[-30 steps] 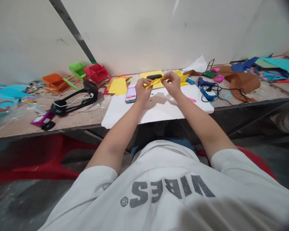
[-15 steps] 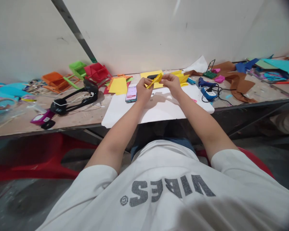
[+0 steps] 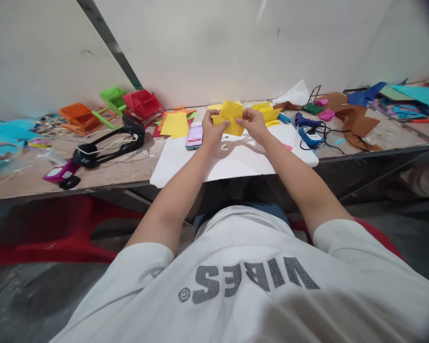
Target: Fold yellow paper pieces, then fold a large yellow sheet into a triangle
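Both hands hold a folded yellow paper piece (image 3: 229, 116) up above a white board (image 3: 232, 157) on the workbench. My left hand (image 3: 209, 129) pinches its left edge. My right hand (image 3: 253, 123) pinches its right edge. The paper now faces me as a broad, creased shape. A phone (image 3: 195, 136) lies on the board just left of my left hand. More yellow sheets (image 3: 174, 125) lie behind it.
Left of the board lie a black tool (image 3: 107, 145), a purple box (image 3: 59, 172) and orange, green and red paper boxes (image 3: 114, 105). To the right are a blue glue gun (image 3: 309, 132) with its cord, brown paper (image 3: 357, 125) and blue sheets (image 3: 411, 95). A wall stands close behind.
The yellow paper went from a thin edge-on strip to an opened, broad shape turned toward me, and both hands lifted slightly.
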Action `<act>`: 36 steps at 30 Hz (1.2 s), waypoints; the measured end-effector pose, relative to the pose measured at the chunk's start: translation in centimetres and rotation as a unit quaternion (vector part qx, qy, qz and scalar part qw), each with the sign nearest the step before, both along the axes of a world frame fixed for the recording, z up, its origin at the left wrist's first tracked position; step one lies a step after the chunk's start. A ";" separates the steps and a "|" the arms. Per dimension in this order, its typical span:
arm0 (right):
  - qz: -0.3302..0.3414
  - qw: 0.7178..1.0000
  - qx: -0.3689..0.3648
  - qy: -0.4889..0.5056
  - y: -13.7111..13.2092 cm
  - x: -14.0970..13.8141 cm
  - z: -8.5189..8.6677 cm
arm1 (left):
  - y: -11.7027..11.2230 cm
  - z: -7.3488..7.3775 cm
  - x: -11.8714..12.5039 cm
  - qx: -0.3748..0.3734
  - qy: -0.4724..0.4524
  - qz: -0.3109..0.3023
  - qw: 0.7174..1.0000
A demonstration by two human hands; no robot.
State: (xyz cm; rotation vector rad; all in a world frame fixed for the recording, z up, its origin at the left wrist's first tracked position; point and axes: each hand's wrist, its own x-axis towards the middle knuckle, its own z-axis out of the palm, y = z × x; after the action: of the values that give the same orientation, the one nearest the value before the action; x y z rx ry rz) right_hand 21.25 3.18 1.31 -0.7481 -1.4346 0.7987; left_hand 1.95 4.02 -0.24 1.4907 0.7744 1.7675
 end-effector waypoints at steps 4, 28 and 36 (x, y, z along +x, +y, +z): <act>0.031 0.999 -0.013 0.008 0.1 -0.5 -0.2 | 0.2 -0.4 -0.2 -0.005 0.009 -0.024 1.000; 0.029 0.999 -0.023 -0.002 1.9 0.7 -0.5 | 1.6 0.1 -1.5 -0.004 0.035 -0.078 0.996; -0.043 0.999 -0.002 -0.007 2.7 0.7 -0.9 | 1.7 0.2 -1.7 -0.008 0.035 -0.068 0.997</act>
State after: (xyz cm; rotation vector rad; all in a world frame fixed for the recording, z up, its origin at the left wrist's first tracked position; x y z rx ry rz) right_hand 21.98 5.85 0.43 -0.8148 -1.4038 0.7319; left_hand 0.24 5.74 -0.06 1.5641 0.7032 1.6114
